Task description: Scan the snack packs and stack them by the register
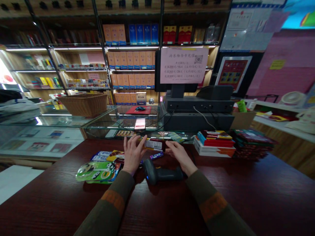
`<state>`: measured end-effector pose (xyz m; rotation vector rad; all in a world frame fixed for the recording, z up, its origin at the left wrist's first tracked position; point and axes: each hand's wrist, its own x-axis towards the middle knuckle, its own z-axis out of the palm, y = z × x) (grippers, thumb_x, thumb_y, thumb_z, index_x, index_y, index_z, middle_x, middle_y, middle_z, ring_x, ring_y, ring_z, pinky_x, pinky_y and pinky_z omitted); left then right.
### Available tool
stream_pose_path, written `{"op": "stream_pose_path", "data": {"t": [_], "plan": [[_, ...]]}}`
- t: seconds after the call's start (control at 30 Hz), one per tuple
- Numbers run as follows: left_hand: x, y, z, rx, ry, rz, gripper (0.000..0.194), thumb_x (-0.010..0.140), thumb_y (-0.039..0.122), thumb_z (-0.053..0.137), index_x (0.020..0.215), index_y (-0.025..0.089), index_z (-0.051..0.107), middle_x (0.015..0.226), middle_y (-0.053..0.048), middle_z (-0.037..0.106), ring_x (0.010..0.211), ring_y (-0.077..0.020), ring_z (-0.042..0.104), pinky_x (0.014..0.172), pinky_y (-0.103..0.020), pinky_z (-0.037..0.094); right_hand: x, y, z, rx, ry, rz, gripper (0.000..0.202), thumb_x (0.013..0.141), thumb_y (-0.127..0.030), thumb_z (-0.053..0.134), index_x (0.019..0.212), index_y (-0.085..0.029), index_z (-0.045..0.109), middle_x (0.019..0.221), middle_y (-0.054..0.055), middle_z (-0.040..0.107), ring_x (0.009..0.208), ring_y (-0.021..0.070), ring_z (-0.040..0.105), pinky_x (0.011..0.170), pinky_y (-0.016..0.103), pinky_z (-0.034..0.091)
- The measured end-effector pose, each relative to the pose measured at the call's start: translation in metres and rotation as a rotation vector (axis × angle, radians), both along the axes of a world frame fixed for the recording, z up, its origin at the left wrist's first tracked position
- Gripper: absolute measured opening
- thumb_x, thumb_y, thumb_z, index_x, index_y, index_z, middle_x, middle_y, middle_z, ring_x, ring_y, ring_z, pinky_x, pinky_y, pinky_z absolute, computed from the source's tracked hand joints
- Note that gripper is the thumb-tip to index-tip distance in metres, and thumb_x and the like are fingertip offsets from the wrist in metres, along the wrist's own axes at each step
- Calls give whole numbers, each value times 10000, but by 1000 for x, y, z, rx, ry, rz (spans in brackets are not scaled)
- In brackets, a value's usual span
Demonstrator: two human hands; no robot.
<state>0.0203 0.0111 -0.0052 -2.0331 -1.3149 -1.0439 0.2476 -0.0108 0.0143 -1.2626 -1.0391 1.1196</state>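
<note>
Between my two hands is a small dark red and yellow packet [154,144], its pale printed label facing me. The fingers of my left hand [134,152] close on its left end, and my right hand [178,155] pinches its right end. Just below, a black barcode scanner [157,173] lies on the dark red table [157,209]. A small purple packet [157,155] rests beyond the scanner. Left of my left hand are a green panda package [98,172], a blue and white packet [100,156] and a yellow packet [115,155], partly overlapping.
Stacked boxes [215,144] and a pile of dark packets [252,142] stand at the right. Behind the table are a glass counter [118,123], a phone [140,124], a cash register [197,111] with a paper sign [183,65], and a wicker basket [85,104].
</note>
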Motion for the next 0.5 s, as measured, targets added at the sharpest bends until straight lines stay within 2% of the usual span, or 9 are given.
{"op": "stream_pose_path", "data": {"t": [0.07,0.23,0.4,0.5], "plan": [[-1,0,-1,4,19,-18,620,856,303,709,1445,282,516,1412,-109,575,1380,-298,455,1251,-556,136,1,1,-2,17,-6,0,440,768,-539,711,1029,-187,667,857,60,764,833,227,732,725,299,524],[-3,1,-2,-42,37,-40,646,872,289,682,1480,251,465,1387,-89,620,1391,-288,451,1260,-554,67,6,3,-9,87,-109,-2,461,828,-526,650,1142,-191,613,933,74,775,979,257,731,903,374,510],[-8,3,-3,-57,26,7,636,873,283,674,1474,243,471,1396,-96,613,1386,-299,456,1255,-568,76,15,-13,-16,266,-499,46,510,886,-478,604,1317,-221,511,1087,75,757,1073,257,687,996,434,457],[-11,3,-3,-53,13,30,637,869,272,676,1472,238,472,1396,-101,611,1388,-301,451,1254,-568,81,20,-32,-15,423,-787,225,498,892,-443,628,1337,-245,524,1196,78,717,1167,262,629,1054,463,405]]}}
